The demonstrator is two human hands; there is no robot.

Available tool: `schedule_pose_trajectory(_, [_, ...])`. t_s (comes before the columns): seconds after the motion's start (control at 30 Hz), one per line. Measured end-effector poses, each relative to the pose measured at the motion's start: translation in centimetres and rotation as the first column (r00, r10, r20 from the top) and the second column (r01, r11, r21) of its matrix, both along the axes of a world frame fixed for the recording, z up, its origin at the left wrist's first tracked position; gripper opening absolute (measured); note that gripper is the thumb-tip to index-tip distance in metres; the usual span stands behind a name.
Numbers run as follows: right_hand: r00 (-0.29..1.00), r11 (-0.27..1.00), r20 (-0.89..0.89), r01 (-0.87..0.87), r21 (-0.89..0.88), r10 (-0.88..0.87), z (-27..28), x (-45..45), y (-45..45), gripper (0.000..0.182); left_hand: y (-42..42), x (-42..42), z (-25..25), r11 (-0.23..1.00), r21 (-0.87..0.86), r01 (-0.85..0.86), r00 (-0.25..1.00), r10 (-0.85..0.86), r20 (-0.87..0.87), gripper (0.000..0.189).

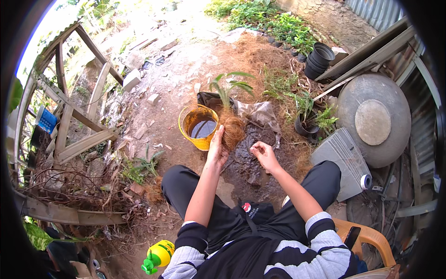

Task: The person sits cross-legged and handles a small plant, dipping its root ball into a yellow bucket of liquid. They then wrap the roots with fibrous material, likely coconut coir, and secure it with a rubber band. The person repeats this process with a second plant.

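My left hand point(217, 149) holds a ball of brown coconut fibre point(231, 129) from its left and lower side. A small plant with long green leaves point(226, 87) rises from the top of the ball. To the right, my right hand point(264, 156) is apart from the ball, thumb and fingertips pinched together; whether a thin strand is between them is too small to see. Beneath the hands lies dark wet soil point(249, 157), with a crumpled plastic sheet point(261, 113) at its far side. Left of the ball stands a yellow bucket point(201, 143) holding dark liquid.
A yellow spray bottle with a green head point(158, 256) lies near my left elbow. At right are a potted fern point(306, 127), stacked black pots point(318, 59), a grey panel point(339, 160) carrying a tape roll point(366, 182), and a large round vessel point(374, 120). Wooden frames point(82, 115) lean left.
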State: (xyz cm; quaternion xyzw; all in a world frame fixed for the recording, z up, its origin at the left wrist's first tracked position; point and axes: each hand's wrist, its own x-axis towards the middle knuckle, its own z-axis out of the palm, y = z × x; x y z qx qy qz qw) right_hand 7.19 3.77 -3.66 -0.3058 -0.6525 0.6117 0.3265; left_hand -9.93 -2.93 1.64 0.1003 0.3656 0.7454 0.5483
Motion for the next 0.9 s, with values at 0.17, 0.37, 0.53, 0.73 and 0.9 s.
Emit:
schedule_pose_trajectory(0.17, [0.997, 0.992, 0.022, 0.074, 0.104, -0.077, 0.1, -0.2, 1.1, 0.014, -0.9, 2.2, 1.3, 0.980, 0.008, 0.201, 0.979, -0.201, 0.019, 0.035])
schedule_pose_trajectory(0.37, [0.978, 0.981, 0.079, -0.192, -0.027, 0.193, 2.7, 0.1, 2.6, 0.016, -1.3, 2.6, 1.0, 0.948, -0.074, 0.308, 0.947, -0.314, -0.072, 0.043])
schedule_pose_trajectory(0.53, [0.820, 0.700, -0.087, -0.533, -0.475, 0.566, 2.3, 1.9, 7.6, 0.022, -1.3, 2.9, 1.3, 0.915, -0.128, 0.382, 0.909, -0.397, -0.124, 0.044])
schedule_pose_trajectory(0.73, [0.888, 0.777, -0.071, -0.433, -0.457, 0.453, 2.4, 1.4, 7.6, 0.026, -1.3, 3.1, 0.1, 0.874, -0.123, 0.469, 0.853, -0.485, -0.191, 0.041])
schedule_pose_trajectory(0.9, [0.932, 0.852, -0.068, -0.354, -0.385, 0.357, 0.0, 1.5, 7.7, 0.025, -1.0, 3.6, 1.0, 0.878, -0.145, 0.457, 0.868, -0.476, -0.144, 0.032])
